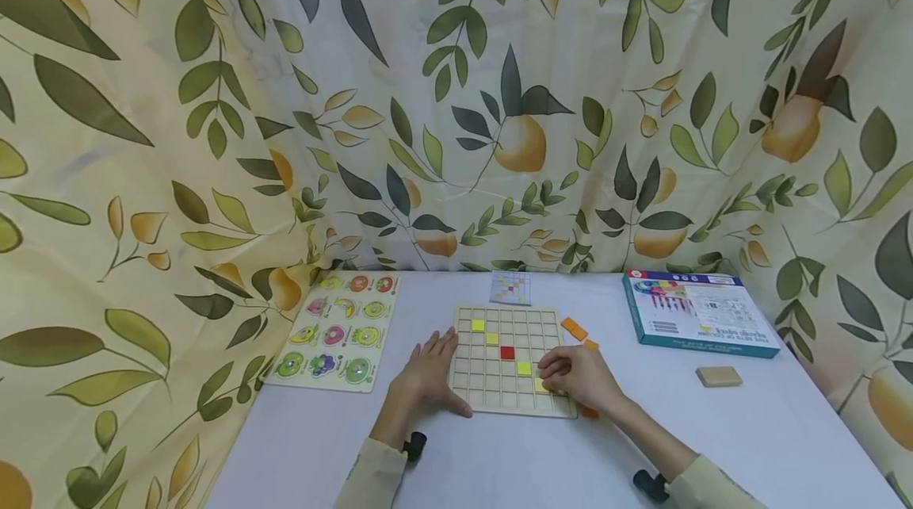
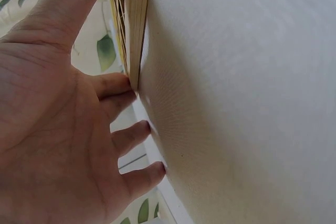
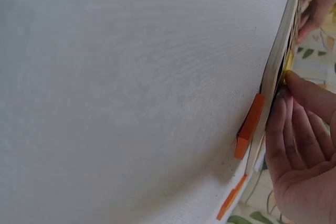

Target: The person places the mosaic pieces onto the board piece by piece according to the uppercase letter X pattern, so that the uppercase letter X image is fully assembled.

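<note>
My pale beige sleeves (image 1: 374, 477) lie nearest, above a white table (image 1: 513, 469) on which a square, light wooden board (image 1: 492, 399) with a grid of cells rests flat. My left hand (image 1: 426, 376) spreads along the board's left edge, its fingers extended and grasping nothing, while my right hand (image 1: 585, 378), fingers curled, pinches a small yellow square tile (image 1: 539, 386) at the grid's lower right. A red square tile (image 1: 507, 353) sits on the same diagonal, and orange tiles (image 1: 568, 325) lie just beside the board's right edge.

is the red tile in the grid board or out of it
In: the red tile sits within a square of the grid board, yellow tiles diagonally on either side.
</note>
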A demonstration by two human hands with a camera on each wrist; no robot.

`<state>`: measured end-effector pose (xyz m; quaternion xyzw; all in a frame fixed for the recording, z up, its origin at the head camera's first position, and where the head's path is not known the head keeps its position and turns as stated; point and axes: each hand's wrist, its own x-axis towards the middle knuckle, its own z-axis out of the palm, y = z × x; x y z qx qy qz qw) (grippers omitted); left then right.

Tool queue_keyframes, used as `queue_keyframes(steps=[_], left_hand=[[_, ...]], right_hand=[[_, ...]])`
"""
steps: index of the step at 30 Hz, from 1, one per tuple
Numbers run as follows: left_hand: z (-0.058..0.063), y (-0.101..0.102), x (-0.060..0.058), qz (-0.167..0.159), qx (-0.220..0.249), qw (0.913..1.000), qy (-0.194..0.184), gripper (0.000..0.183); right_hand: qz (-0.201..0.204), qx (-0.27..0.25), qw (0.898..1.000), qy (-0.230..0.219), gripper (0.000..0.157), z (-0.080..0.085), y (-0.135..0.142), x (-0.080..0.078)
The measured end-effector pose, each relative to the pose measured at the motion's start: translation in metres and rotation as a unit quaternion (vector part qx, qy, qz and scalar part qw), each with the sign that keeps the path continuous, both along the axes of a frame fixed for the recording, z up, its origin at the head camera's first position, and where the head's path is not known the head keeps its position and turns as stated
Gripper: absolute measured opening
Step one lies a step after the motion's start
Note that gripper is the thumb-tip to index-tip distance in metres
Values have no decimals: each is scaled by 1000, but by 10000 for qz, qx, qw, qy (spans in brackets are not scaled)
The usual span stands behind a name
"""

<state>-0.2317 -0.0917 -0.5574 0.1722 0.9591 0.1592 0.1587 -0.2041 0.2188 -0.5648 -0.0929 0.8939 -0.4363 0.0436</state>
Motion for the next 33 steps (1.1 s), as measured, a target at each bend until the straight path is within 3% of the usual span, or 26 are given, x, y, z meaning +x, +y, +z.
queue_keyframes(steps=[12, 16, 22, 27, 33], left_hand=[[4, -1, -2, 18, 37, 10000, 2, 140], [4, -1, -2, 20, -3, 10000, -12, 140], [4, -1, -1, 27, 14, 10000, 0, 141], [3, 0, -1, 40, 28, 10000, -5, 141], [-1, 1, -2, 44, 44, 10000, -55, 141]], right_hand=[[-227, 202, 9995, -103, 26, 13, 17, 13], [-237, 532, 9979, -288, 31, 15, 29, 18], [65, 1144, 9915, -609, 40, 17, 45, 24], [235, 1266, 9903, -527, 40, 17, 49, 29], [159, 1253, 9913, -383, 41, 16, 53, 33]])
